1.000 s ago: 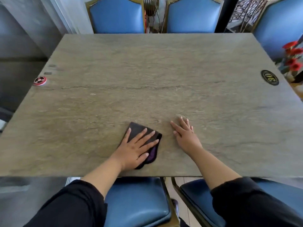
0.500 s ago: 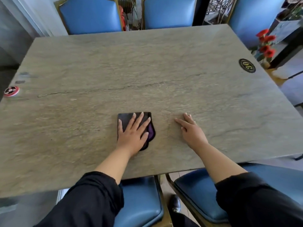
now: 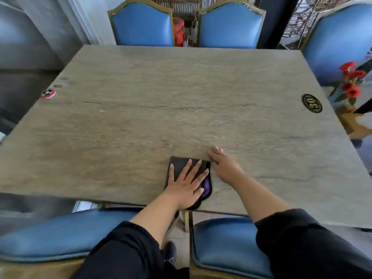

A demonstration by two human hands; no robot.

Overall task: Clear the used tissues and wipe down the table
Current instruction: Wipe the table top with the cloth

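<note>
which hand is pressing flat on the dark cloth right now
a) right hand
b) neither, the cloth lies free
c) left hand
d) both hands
c) The left hand lies spread flat on the dark cloth near the table's front edge, while the right hand rests on bare stone just beside the cloth's right edge.
</note>
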